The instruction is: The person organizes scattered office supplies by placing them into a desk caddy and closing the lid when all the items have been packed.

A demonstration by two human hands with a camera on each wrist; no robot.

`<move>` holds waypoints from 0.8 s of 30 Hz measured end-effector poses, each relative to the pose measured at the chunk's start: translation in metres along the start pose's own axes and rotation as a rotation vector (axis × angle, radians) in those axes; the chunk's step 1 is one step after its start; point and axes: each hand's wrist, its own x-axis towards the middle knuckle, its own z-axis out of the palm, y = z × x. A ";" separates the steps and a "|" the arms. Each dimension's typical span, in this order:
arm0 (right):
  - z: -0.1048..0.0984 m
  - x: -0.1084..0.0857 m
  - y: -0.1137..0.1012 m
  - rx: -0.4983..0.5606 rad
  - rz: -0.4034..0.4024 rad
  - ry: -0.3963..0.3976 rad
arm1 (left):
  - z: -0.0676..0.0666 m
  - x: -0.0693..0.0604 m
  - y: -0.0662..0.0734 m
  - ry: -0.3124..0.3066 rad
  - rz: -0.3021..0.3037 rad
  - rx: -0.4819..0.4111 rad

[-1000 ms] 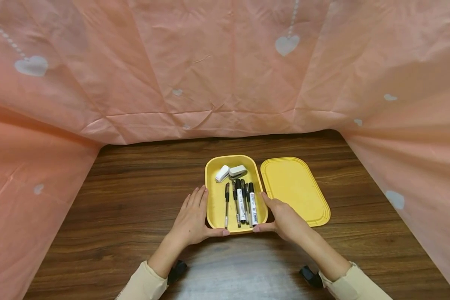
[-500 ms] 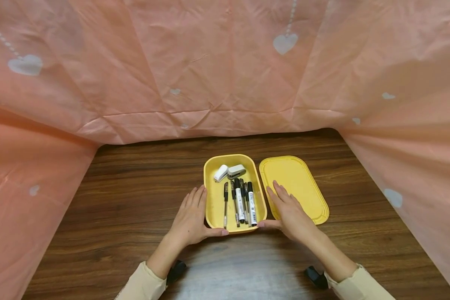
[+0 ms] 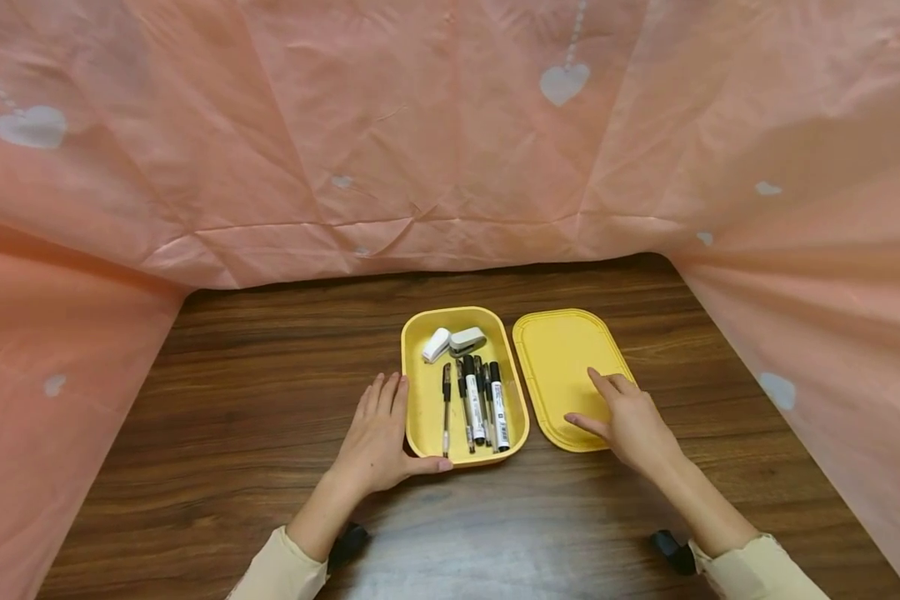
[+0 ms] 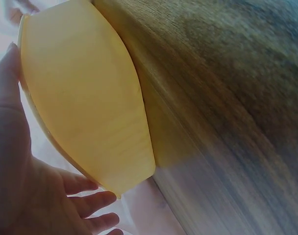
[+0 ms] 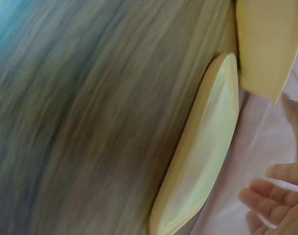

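My left hand (image 3: 372, 447) rests against the near left corner of a yellow plastic box (image 3: 422, 404). Its straight fingers lie along the left side and the thumb along the near rim; the left wrist view shows thumb and fingers at the wall of the box (image 4: 85, 93). Inside lie two small white staplers (image 3: 437, 344), several black-capped gel pens (image 3: 446, 400) and two white markers (image 3: 499, 412). Right of the box a flat yellow lid (image 3: 558, 354) lies on the table. Above its right part hovers my right hand (image 3: 640, 429), thumb and fingers spread, holding nothing.
A dark wood table (image 3: 285, 358) carries everything. Pink cloth (image 3: 450, 125) with white hearts hangs behind and along both sides. Black straps (image 3: 672, 552) sit at both wrists.
My right hand has left the right side of the box and moved right, over the lid. The left hand stays at the box, which stands where it was.
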 end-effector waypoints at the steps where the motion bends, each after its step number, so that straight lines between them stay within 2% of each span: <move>1: 0.000 -0.001 0.004 -0.019 0.020 -0.018 | 0.000 0.000 0.000 0.002 0.000 0.000; 5: 0.000 -0.005 0.016 -0.091 0.077 -0.095 | 0.001 0.000 -0.001 0.000 0.004 -0.002; 9: 0.004 -0.006 0.024 -0.111 0.093 -0.104 | 0.001 0.000 -0.002 0.000 0.003 -0.009; 17: 0.014 0.001 0.033 -0.092 0.163 -0.166 | -0.002 -0.003 -0.003 -0.018 -0.007 -0.012; 24: 0.016 0.000 0.039 -0.077 0.218 -0.205 | 0.000 -0.001 -0.002 -0.010 0.014 -0.009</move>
